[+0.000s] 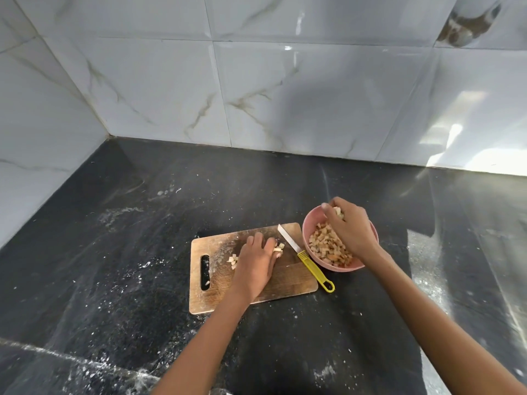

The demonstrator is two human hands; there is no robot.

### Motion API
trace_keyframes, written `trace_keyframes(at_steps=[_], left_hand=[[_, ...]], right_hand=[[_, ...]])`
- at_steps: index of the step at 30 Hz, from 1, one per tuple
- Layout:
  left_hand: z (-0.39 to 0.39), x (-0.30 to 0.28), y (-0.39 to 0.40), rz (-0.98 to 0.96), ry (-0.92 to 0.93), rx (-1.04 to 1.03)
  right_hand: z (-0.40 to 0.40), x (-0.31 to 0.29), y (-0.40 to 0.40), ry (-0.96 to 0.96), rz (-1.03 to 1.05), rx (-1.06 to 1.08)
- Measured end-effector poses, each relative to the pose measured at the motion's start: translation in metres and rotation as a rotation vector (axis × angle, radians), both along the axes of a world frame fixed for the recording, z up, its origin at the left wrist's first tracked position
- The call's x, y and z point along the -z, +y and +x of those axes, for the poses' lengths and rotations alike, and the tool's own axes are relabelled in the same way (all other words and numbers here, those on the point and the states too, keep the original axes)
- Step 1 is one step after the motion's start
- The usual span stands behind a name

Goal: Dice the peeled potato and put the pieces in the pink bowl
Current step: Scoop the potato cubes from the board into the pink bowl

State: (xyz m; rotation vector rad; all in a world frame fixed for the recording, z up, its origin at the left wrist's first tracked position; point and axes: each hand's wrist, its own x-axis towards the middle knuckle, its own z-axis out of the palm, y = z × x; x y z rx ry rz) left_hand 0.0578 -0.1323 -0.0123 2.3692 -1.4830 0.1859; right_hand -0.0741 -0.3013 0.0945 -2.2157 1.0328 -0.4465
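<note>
**A:** So how far along are you with the dicing? From here it looks nearly wrapped up.

**B:** Yeah, you're close. The pink bowl [310,223] sits on the bench [114,252] just off the right edge of the cutting board [285,283], and it's already well filled with potato pieces [328,246]. No whole potato anywhere that I can see, so the cutting itself looks finished, I'd guess.

**A:** And the hands?

**B:** Your right hand [349,226] is over the bowl, fingers curled in a grip around a small clump of dice at the far rim, looks like you're about to drop them in. Your left hand [255,260] is flat on the middle of the board, fingers fairly straight and spread, resting on or next to the leftovers.

**A:** What's left on the board then?

**B:** Just a few cubes: a little cluster [233,260] at the left side of that hand and a couple more [279,248] by its fingertips. The knife [302,253], yellow handle, lies set down along the board's right edge, handle poking off the near right corner, blade toward the far edge.

**A:** So basically scoop and done?

**B:** Pretty much. Release this handful, gather the stragglers, one or two more trips I reckon. Can't tell if anything is hidden under your left palm though.
</note>
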Motion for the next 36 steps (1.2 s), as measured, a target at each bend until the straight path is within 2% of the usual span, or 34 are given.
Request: trace_keyframes(at_steps=[3, 6, 10, 14, 17, 23, 27, 29, 32, 36], left_hand=[[0.008, -0.001, -0.007, 0.006, -0.090, 0.109], [0.014, -0.001, -0.011, 0.052, -0.124, 0.123], [0.018, -0.005, -0.017, 0.058, -0.086, 0.156], [0.020, -0.008, -0.011, -0.076, 0.183, 0.202], [0.018, -0.013, -0.004, -0.186, 0.307, 0.182], [-0.003, -0.060, -0.021, -0.443, 0.510, 0.089], [-0.032, -0.100, -0.057, -0.504, 0.783, 0.132], [-0.043, -0.111, -0.076, -0.458, 0.913, 0.123], [-0.051, -0.118, -0.099, -0.215, 1.102, -0.014], [-0.051, -0.119, -0.117, 0.098, 1.201, -0.185]], right_hand=[[-0.003, 0.012, -0.004, -0.013, 0.039, -0.074], [-0.003, 0.015, -0.005, -0.062, 0.093, -0.082], [-0.004, 0.018, -0.005, -0.090, 0.208, -0.070], [-0.006, 0.020, -0.009, 0.028, 0.081, -0.131], [-0.010, 0.024, -0.015, 0.052, 0.056, -0.140], [-0.013, 0.026, -0.018, -0.058, 0.117, -0.089], [-0.012, 0.025, -0.023, -0.189, 0.250, -0.006], [-0.012, 0.025, -0.027, -0.242, 0.262, 0.002], [-0.012, 0.030, -0.033, -0.260, 0.308, 0.019], [-0.012, 0.035, -0.038, -0.236, 0.227, 0.021]])
